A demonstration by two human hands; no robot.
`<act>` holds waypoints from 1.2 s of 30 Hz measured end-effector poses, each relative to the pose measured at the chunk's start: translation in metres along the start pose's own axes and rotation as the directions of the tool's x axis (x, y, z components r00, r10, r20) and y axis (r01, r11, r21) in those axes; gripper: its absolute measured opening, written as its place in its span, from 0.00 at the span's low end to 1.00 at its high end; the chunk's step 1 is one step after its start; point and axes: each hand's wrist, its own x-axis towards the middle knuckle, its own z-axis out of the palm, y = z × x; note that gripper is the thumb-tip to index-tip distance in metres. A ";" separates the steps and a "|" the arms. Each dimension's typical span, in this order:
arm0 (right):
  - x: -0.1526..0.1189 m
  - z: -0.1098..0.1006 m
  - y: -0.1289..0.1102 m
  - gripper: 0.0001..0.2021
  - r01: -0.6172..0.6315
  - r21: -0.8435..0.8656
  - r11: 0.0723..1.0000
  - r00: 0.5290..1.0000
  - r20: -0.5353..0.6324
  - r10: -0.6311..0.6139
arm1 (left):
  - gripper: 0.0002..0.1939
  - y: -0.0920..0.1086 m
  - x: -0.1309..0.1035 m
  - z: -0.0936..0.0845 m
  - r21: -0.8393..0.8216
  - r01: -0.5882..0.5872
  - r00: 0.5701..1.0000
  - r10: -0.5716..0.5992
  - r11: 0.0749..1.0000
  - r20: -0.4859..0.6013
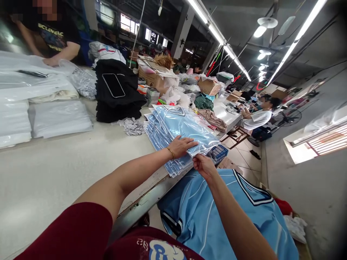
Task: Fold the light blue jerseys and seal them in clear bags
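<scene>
A stack of light blue garments in clear plastic bags [173, 124] lies at the table's edge. My left hand [182, 146] rests flat on the top bag, fingers stretched toward the right, a gold bracelet at the wrist. At the near right corner of that bag, my right hand [202, 164] pinches the plastic edge between thumb and fingers. Below it and to the right, loose blue jerseys [217, 216] with black and white trim are heaped beside the table, partly hidden by my right forearm.
On the white table [81, 169] stand folded black clothes [116, 104] with a phone [114, 85] on top, and stacks of plastic bags [61, 119]. A person [56, 39] works at the far left; another [257, 115] sits at the right. A blue basket [220, 153] is beyond my hands.
</scene>
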 end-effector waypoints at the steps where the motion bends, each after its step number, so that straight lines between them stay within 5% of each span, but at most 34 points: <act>1: -0.003 -0.002 0.004 0.11 -0.011 -0.003 1.000 1.000 0.006 0.011 | 0.25 0.001 0.003 0.000 -0.004 0.011 1.000 -0.011 1.000 0.000; 7: -0.010 0.002 0.040 0.13 -0.126 -0.072 0.989 0.991 0.026 0.128 | 0.28 -0.001 0.003 -0.007 -0.018 -0.014 0.999 0.015 1.000 0.052; 13: 0.004 0.013 0.018 0.08 -0.078 0.017 0.997 0.997 -0.008 0.078 | 0.43 -0.012 -0.012 -0.003 -0.016 -0.144 0.986 0.145 0.989 0.086; 18: -0.007 0.009 0.031 0.08 -0.141 -0.015 0.990 0.990 -0.008 0.141 | 0.30 -0.012 -0.008 0.002 0.039 -0.084 0.995 0.081 0.996 0.064; 23: -0.008 0.015 0.064 0.10 -0.198 -0.042 0.979 0.980 -0.042 0.197 | 0.32 -0.013 -0.007 0.001 0.043 -0.096 0.992 0.092 0.994 0.083; 29: 0.004 0.020 0.043 0.07 -0.154 0.057 0.986 0.987 -0.044 0.157 | 0.47 -0.021 -0.020 0.010 0.030 -0.201 0.979 0.199 0.979 0.055; 36: -0.012 0.014 0.068 0.11 -0.231 -0.018 0.973 0.973 -0.024 0.230 | 0.39 -0.016 -0.019 0.023 0.077 -0.128 0.992 0.127 0.989 0.007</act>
